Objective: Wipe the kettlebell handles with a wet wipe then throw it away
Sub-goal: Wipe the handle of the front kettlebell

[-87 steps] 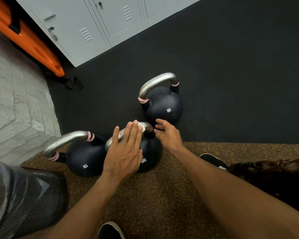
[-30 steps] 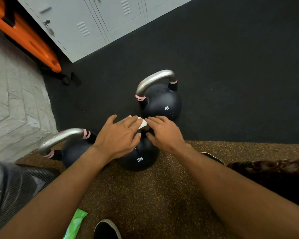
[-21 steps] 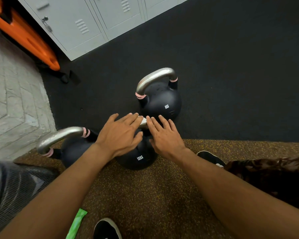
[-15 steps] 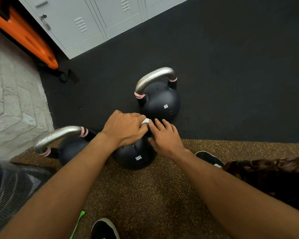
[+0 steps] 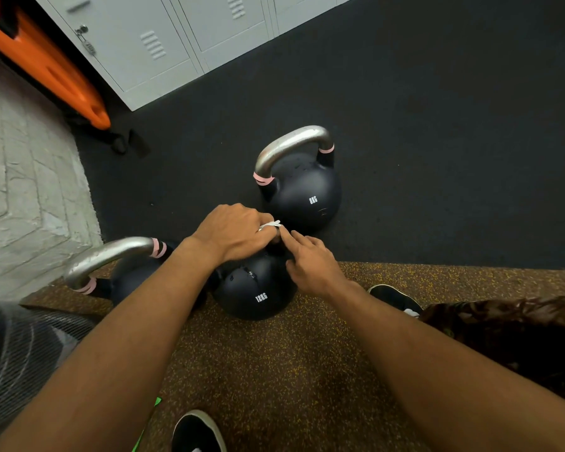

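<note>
Dark rubber flooring meets a speckled brown mat, and three kettlebells stand along that seam below a row of grey lockers. Taking the 12KG kettlebell as the landmark: the left hand is curled closed over the top of it, where its handle must run, and a sliver of white wet wipe pokes out past the knuckles on the far right of that fist, so the grip is closed on the wipe and, as far as can be judged, wrapped round the handle beneath it; the handle itself is hidden by the hand. The right hand rests loose and open-fingered just right of that fist, an index fingertip touching or nearly touching the wipe's edge, holding nothing. Judging by the two visible handles, the hidden handle's long axis probably runs left to right under the fist, so a wiping stroke would slide sideways along it. Beyond the landmark and slightly right stands the 8KG kettlebell, its steel handle bare and arching left to right, near the right hand. Left of the landmark, the third kettlebell shows a steel handle partly crossed by the left forearm, nearer the left hand. No bin is clearly in view.
</note>
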`<state>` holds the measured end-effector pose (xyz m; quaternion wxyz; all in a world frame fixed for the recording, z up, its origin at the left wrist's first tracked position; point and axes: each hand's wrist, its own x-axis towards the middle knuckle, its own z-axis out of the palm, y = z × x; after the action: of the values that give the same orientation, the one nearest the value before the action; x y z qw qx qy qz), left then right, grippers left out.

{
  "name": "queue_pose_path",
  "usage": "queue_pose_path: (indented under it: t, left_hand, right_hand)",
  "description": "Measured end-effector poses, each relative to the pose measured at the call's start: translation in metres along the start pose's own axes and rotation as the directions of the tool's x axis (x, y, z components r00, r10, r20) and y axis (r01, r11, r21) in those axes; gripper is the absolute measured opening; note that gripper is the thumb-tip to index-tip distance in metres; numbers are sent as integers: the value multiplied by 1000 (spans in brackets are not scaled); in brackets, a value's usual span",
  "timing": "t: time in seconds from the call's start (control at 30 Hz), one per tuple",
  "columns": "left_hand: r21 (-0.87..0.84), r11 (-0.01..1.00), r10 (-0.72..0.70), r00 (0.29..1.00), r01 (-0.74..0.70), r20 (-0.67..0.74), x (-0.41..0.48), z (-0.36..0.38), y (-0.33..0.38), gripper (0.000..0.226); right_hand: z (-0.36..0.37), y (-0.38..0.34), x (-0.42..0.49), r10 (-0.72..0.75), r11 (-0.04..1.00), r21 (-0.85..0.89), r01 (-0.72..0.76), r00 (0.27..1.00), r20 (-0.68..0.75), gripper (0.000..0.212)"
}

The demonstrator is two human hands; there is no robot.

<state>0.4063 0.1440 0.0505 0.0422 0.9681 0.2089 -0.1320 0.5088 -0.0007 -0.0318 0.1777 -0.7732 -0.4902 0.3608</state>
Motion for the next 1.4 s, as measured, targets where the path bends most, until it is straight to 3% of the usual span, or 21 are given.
queue_pose_path:
  t: [0.23, 0.43, 0.63, 0.93, 1.03, 1.17, 1.27, 1.4]
  left_hand:
    - [-44, 997, 58, 998, -57, 15, -4, -5, -6, 46]
    - [204, 977, 74, 997, -65, -36, 17, 11, 12, 56]
    - [361, 930, 118, 986, -66, -122, -14, 1, 26, 44]
    - [420, 907, 53, 998, -36, -29, -7, -4, 37, 33]
    - [427, 902, 91, 995, -65, -42, -14, -4, 38, 32]
    - [468, 875, 155, 988, -125, -27, -25, 5, 37, 49]
    - [530, 842, 119, 993, -105, 8, -33, 13, 40, 63]
    - [516, 853, 80, 997, -80, 23, -31, 14, 42, 66]
  right_hand:
    - [-2, -1, -1, 9, 999, 41, -9, 1000, 15, 76]
    - [-1, 2, 1, -20, 1000, -16, 20, 1000, 7, 71]
    - [0, 5, 1, -18, 1000, -13, 18, 1000, 7, 75]
    - [-3, 2, 1, 8, 992, 127, -10, 1000, 10, 75]
    - [-4, 1, 1, -5, 989, 151, 4, 1000, 2, 74]
    - [-3, -1, 0, -13, 986, 167, 14, 1000, -2, 81]
    - [-3, -1, 0, -18, 986, 167, 17, 1000, 4, 81]
    - [-3, 4, 3, -46, 980, 192, 50, 999, -23, 80]
